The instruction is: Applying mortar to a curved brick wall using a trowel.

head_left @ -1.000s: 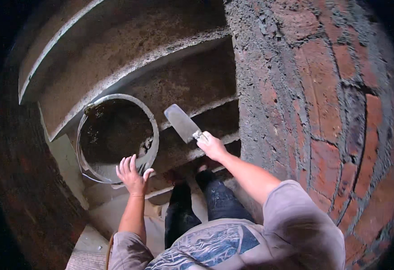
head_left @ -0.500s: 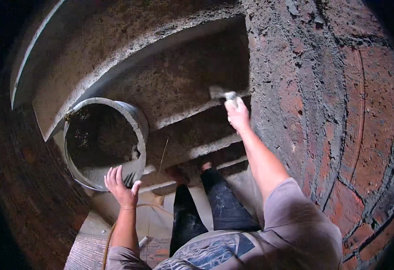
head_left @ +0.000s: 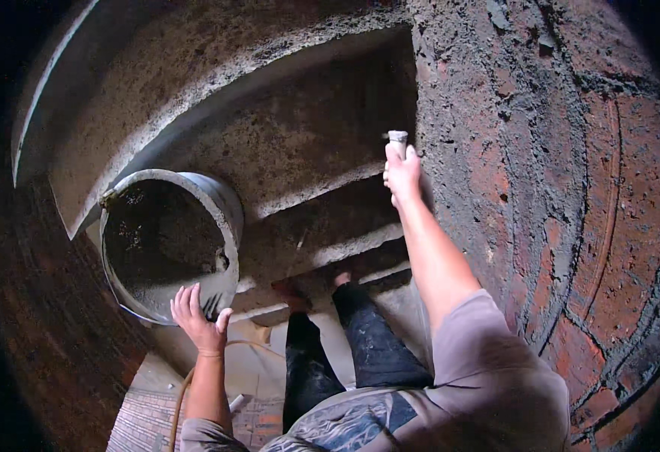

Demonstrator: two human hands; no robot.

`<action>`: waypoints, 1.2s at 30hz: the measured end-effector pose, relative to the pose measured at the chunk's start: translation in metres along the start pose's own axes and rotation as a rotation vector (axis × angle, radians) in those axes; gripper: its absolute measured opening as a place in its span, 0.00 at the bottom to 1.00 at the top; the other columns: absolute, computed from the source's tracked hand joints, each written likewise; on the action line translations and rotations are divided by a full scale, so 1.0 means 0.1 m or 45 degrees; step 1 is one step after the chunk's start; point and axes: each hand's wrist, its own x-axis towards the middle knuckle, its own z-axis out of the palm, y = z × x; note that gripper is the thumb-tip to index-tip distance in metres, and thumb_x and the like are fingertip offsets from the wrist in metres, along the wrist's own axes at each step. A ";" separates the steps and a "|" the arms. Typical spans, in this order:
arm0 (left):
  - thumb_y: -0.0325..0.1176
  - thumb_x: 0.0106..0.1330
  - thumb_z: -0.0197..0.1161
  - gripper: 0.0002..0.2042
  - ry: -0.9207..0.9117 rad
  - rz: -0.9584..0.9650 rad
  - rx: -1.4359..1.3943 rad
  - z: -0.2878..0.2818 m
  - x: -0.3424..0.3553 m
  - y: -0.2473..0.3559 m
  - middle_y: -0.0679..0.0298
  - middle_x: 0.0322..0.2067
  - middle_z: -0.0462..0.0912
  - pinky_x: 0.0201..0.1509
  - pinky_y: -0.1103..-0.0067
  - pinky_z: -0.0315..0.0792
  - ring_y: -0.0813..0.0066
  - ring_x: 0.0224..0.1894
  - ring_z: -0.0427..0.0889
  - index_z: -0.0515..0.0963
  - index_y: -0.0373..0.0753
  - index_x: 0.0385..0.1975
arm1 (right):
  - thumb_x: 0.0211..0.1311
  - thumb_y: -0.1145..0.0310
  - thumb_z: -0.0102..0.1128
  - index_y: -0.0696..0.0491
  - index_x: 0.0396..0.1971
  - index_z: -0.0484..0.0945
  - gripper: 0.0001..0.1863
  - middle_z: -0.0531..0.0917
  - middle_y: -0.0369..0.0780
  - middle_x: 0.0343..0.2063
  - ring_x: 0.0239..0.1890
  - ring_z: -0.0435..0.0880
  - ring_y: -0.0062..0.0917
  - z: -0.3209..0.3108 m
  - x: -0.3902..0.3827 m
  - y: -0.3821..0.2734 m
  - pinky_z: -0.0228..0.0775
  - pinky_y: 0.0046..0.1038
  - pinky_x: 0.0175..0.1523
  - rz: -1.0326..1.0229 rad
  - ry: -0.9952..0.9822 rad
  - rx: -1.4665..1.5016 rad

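Observation:
My right hand is closed round the pale handle of a trowel, close beside the rough wall at the right. Hardly anything of the trowel's blade shows from here. Over the near rim of a large round bucket, my left hand has its fingers spread and holds nothing. Wet grey mortar lies inside the bucket at the near side, and the rest of its inside is dark. Grey mortar is smeared in ridges over the red brick wall.
Concrete steps with pale, rough edges rise ahead of my bare feet, and the bucket stands on them at the left. A brownish hose curves behind my left forearm. Another dark brick wall stands at the left.
My right hand has risen slightly, turning the trowel so that its blurred blade no longer shows at the left. The left hand stays open by the bucket. The view has shifted a little.

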 end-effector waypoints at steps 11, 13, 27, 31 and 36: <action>0.63 0.52 0.54 0.36 -0.032 0.039 -0.001 0.05 0.00 -0.02 0.58 0.50 0.69 0.64 0.59 0.50 0.56 0.54 0.65 0.66 0.40 0.54 | 0.61 0.58 0.53 0.51 0.34 0.64 0.13 0.68 0.33 0.15 0.10 0.62 0.14 0.24 0.07 -0.25 0.53 0.17 0.12 0.240 0.158 0.825; 0.63 0.52 0.54 0.36 -0.037 0.042 -0.011 0.03 0.01 -0.02 0.58 0.50 0.69 0.63 0.59 0.50 0.56 0.54 0.65 0.66 0.40 0.54 | 0.61 0.56 0.53 0.51 0.34 0.64 0.14 0.68 0.33 0.16 0.11 0.63 0.14 0.28 -0.02 -0.16 0.54 0.17 0.13 0.254 0.149 0.893; 0.62 0.53 0.54 0.35 0.004 0.049 -0.024 0.04 0.03 0.02 0.58 0.50 0.69 0.63 0.60 0.51 0.57 0.54 0.65 0.67 0.40 0.53 | 0.53 0.52 0.55 0.51 0.29 0.68 0.17 0.75 0.44 0.18 0.19 0.71 0.39 -0.50 -0.63 0.58 0.63 0.39 0.26 -0.026 0.073 -0.556; 0.63 0.53 0.53 0.35 -0.001 0.047 0.004 0.04 0.04 0.03 0.58 0.49 0.69 0.62 0.60 0.52 0.58 0.54 0.65 0.67 0.41 0.53 | 0.52 0.52 0.56 0.52 0.31 0.72 0.18 0.77 0.43 0.21 0.22 0.73 0.37 -0.77 -0.47 0.73 0.65 0.35 0.30 0.032 0.257 -0.590; 0.63 0.53 0.53 0.35 0.041 0.048 0.015 -0.01 0.03 0.02 0.58 0.48 0.69 0.61 0.61 0.52 0.58 0.53 0.66 0.67 0.41 0.52 | 0.52 0.52 0.57 0.52 0.33 0.73 0.18 0.78 0.44 0.22 0.23 0.75 0.39 -0.45 -0.47 0.52 0.66 0.36 0.31 0.156 0.270 -0.562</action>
